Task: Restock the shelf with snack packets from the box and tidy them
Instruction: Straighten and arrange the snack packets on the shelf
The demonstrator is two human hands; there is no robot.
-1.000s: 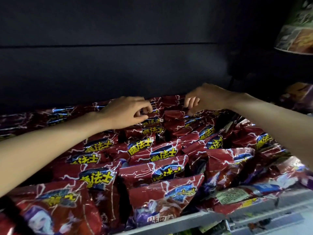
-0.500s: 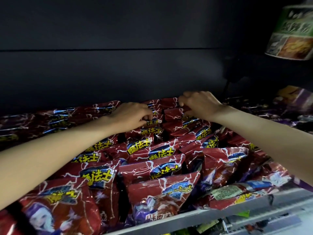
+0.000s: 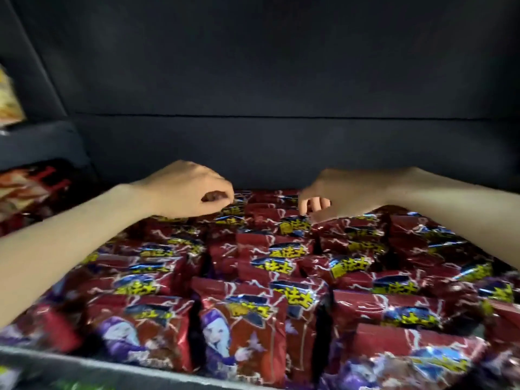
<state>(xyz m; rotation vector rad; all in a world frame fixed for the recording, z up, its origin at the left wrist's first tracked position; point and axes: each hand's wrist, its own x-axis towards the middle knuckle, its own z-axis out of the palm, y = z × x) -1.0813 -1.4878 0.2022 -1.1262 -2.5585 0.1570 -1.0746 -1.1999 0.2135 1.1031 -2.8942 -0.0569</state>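
Red snack packets [image 3: 253, 280] with yellow lettering fill the shelf in several upright rows, front to back. My left hand [image 3: 188, 190] hovers at the back row, left of centre, with its fingers curled towards the thumb just beside a packet's top edge; whether it pinches the packet is unclear. Further right, my right hand [image 3: 334, 192] is over the back rows. Its fingers hang curled downward, their tips just above a packet [image 3: 295, 228], and they hold nothing I can see. The box is out of view.
The shelf's grey front lip [image 3: 84, 367] runs along the bottom. A dark back wall [image 3: 267, 142] closes the shelf behind the packets. Other red packets [image 3: 28, 190] lie on the neighbouring shelf at left, with a yellow pack [image 3: 8, 102] above them.
My view has swung left and closer to the shelf. Both hands have drawn apart, and the right hand has lifted off the back packets it was pressing.
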